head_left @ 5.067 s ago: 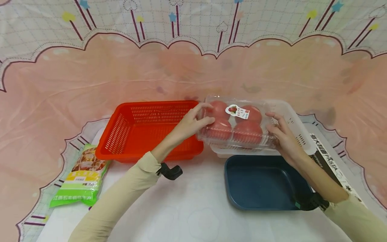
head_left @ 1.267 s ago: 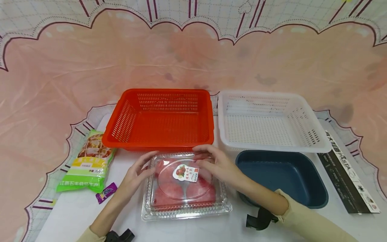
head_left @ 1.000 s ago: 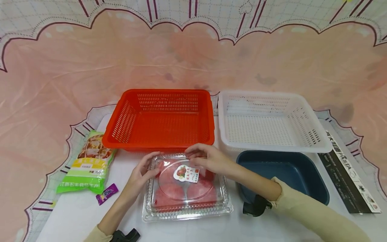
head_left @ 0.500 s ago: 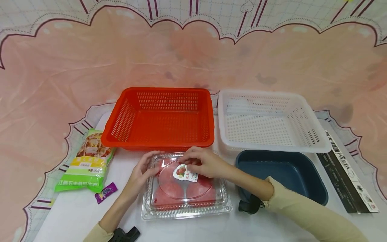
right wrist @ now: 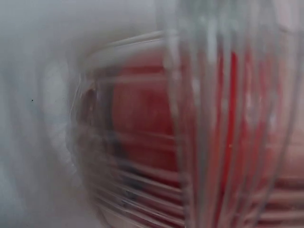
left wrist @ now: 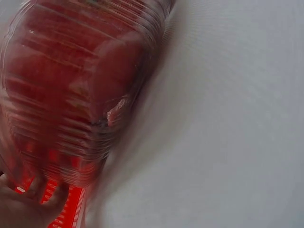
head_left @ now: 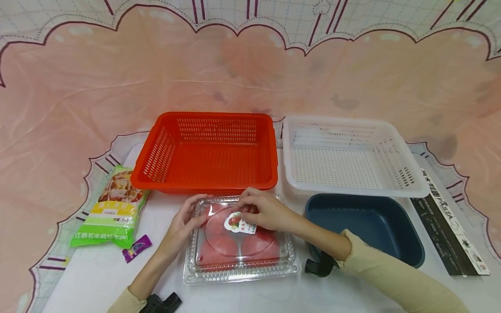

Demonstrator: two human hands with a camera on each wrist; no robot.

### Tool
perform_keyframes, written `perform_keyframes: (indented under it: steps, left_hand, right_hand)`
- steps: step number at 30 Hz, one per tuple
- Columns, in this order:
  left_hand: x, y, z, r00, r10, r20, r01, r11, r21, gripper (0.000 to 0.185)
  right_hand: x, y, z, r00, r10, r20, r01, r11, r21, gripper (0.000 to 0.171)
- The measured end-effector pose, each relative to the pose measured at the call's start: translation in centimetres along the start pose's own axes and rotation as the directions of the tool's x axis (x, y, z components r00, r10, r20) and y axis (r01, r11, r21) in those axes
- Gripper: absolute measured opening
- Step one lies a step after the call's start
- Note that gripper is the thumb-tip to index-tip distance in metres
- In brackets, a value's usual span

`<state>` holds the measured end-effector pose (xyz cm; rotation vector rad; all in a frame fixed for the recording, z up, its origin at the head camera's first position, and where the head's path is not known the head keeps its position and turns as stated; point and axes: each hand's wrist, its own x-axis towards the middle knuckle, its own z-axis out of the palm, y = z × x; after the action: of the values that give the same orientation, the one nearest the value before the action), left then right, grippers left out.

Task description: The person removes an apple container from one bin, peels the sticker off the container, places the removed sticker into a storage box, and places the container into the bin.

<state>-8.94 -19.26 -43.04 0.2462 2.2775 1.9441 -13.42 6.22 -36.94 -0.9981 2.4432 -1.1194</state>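
Observation:
A clear plastic clamshell box (head_left: 240,256) of red tomatoes lies on the white table, in front of the red basket (head_left: 211,116). My left hand (head_left: 199,208) holds its far left corner, fingers round the edge and thumb on the lid. My right hand (head_left: 240,211) rests on the lid with curled fingers that pinch the upper edge of the white sticker label (head_left: 240,225). Both wrist views are blurred close-ups of the ribbed box (left wrist: 71,95) (right wrist: 190,128) and the tomatoes inside. Part of my left hand (left wrist: 23,204) shows at the bottom left corner.
A white slotted basket (head_left: 352,191) stands right of the red one, with a dark blue tray (head_left: 364,226) before it. A black pasta box (head_left: 446,230) lies at the far right. A green food packet (head_left: 111,213) and a purple candy wrapper (head_left: 137,248) lie left.
Five seconds ago both hands held the box over the white basket; it now lies on the table. In the last second my right hand slid left across the lid to the label.

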Motion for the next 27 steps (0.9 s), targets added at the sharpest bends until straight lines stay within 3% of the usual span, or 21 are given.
perform_keyframes:
  steps: [18, 27]
  left_hand:
    - [-0.1, -0.2, 0.2, 1.000, 0.016, 0.016, -0.016, 1.000, -0.022, 0.045]
    - [0.0, -0.2, 0.3, 0.998, 0.058, 0.019, -0.057, 0.998, -0.027, 0.045]
  right_hand:
    - [0.5, -0.9, 1.0, 0.997, 0.039, -0.064, -0.041, 0.999, -0.030, 0.009]
    - [0.4, -1.1, 0.9, 0.998, 0.058, -0.039, -0.058, 0.998, 0.014, 0.009]
